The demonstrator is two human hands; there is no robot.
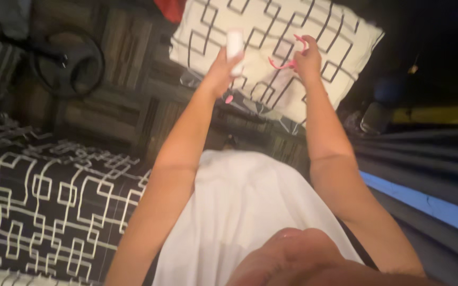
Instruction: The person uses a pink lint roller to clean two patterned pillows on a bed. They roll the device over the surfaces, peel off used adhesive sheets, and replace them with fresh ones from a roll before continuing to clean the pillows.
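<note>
My left hand (222, 68) is raised in front of me and grips a white tube-shaped object (235, 46) that stands upright out of the fist. My right hand (308, 59) is beside it, closed on a thin curved pink plastic piece (287, 59) with hooked ends. Both hands hover over a cream pillow (271, 47) patterned with dark square outlines. A small pink round bit (229, 99) shows just below my left wrist. What the white object is exactly stays blurred.
White cloth (239, 212) covers my lap. A black fabric with white square outlines (43, 196) lies at the left. A dark fan-like round object (70, 63) sits on the wood-patterned floor. Grey folded fabric and a blue strip (425, 204) run along the right.
</note>
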